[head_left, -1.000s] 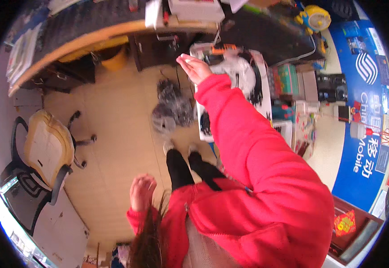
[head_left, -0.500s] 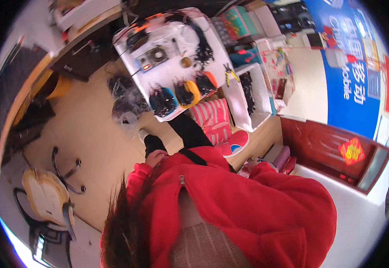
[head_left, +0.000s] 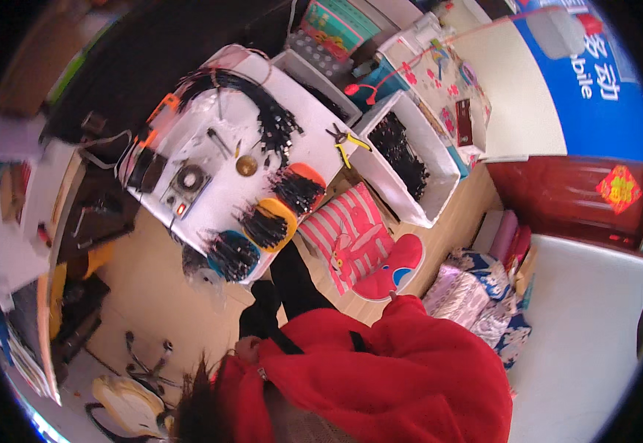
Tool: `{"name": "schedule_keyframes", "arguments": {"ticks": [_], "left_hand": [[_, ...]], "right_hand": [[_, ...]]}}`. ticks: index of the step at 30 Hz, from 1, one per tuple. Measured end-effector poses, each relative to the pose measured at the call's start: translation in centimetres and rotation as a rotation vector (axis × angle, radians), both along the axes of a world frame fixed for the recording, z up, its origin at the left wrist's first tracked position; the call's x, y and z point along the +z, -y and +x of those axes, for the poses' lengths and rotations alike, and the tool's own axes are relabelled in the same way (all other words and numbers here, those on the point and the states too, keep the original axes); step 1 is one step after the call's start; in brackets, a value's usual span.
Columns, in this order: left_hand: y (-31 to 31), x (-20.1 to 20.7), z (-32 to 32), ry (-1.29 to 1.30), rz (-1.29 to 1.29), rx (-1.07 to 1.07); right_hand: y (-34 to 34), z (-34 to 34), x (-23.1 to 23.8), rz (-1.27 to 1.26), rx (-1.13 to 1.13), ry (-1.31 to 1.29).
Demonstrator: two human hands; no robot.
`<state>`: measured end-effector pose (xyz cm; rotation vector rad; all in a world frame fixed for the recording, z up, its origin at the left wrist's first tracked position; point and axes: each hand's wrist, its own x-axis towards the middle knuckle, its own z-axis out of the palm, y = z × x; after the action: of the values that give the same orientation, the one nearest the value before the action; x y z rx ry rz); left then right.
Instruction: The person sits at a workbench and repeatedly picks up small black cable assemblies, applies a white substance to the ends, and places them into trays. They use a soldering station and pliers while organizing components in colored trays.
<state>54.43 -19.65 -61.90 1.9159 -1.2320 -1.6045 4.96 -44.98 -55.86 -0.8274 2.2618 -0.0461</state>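
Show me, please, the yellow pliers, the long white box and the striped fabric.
Yellow pliers (head_left: 344, 138): head view, near the joint.
Long white box (head_left: 439, 186): head view, inner wall.
Striped fabric (head_left: 346, 209): head view, striped part.

Three bowls (head_left: 290, 221) — one pair of pliers (head_left: 342, 139), one striped cushion (head_left: 352, 235) — one red diamond decoration (head_left: 620, 190)

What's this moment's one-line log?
Left hand: by red fleece jacket; Right hand: mostly hidden; White rectangular table: thin black strands in rounded yellow tray
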Motion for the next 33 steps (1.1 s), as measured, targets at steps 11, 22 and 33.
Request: {"name": "schedule_keyframes", "arguments": {"ticks": [11, 22, 33], "left_hand": [[6.8, -1.2, 0.4, -0.179, 0.318, -0.121], [7.9, -1.1, 2.9, -0.071, 0.124, -0.288], [4.8, -8.1, 7.2, 0.164, 0.102, -0.549]], "right_hand": [[-3.4, -0.8, -9.0, -0.492, -0.525, 0.167], [-6.3, -6.0, -9.3, -0.29, -0.654, 0.185], [-9.5, -9.1, -8.4, -0.068, -0.352, -0.164]]}}
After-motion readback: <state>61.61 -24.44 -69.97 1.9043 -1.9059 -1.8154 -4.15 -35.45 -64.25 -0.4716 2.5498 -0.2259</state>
